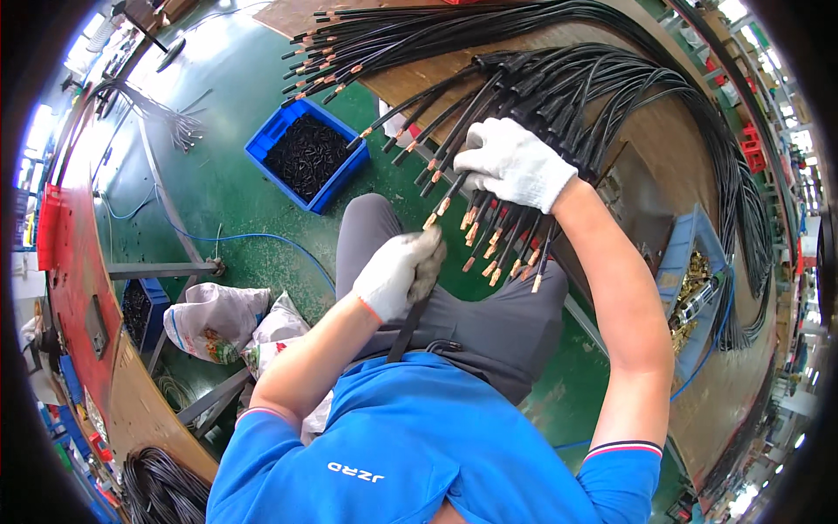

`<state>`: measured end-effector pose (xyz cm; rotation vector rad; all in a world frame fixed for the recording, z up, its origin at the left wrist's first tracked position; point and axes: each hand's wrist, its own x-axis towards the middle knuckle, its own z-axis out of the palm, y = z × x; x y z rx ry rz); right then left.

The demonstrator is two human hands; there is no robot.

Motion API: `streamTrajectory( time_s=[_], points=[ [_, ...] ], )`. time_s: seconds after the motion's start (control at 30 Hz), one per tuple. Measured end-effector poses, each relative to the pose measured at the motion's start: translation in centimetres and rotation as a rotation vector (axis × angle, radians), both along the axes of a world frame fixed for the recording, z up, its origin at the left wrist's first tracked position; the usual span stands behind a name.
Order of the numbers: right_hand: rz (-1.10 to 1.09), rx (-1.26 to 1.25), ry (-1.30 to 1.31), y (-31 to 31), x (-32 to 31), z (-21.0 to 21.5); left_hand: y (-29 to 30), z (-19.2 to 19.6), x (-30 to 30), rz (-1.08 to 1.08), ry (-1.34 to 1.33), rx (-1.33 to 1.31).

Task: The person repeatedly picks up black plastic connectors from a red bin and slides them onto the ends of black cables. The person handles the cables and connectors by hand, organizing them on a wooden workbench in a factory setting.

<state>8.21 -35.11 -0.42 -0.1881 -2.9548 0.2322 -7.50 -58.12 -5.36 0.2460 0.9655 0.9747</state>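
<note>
The left hand (397, 272), in a white glove, is closed around one black cable (407, 327) over the lap, its bare copper tip up by the fingers. To its right, the right hand (513, 162) presses down on a fanned bundle of black cables (497, 236) at the workbench edge (646, 148). If that press slackens, the loose ends could slide off (they already overhang). Far left, a blue bin (307, 155) of small black parts sits on the green floor (218, 192); at right, a tray of brass terminals (694, 271).
</note>
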Motion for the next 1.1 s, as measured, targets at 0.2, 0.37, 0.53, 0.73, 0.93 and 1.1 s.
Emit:
streamTrajectory(
  time_s=[0.2,0.37,0.53,0.73,0.93,1.1],
  points=[
    [0.02,0.098,0.245,-1.0,-0.1,0.3,0.0,-2.6,-2.5,0.394,0.231,0.028],
    [-0.068,-0.042,0.309,-0.4,-0.9,-0.3,3.9,-1.7,-4.3,0.171,0.319,0.134],
    [-0.123,-0.01,0.091,-0.1,-2.2,0.4,6.5,-1.1,-1.5,0.096,1.007,0.39],
    [-0.121,-0.058,-0.054,0.4,-2.3,0.4,5.8,-1.3,-1.6,0.027,0.629,0.253],
    [-0.154,-0.07,0.03,-0.2,-2.2,0.1,1.9,-5.1,-6.3,0.125,0.613,-0.029],
    [-0.105,0.126,0.268,-0.2,-2.1,-1.1,6.0,-8.9,-20.0,0.758,0.409,-0.142]
  ],
)
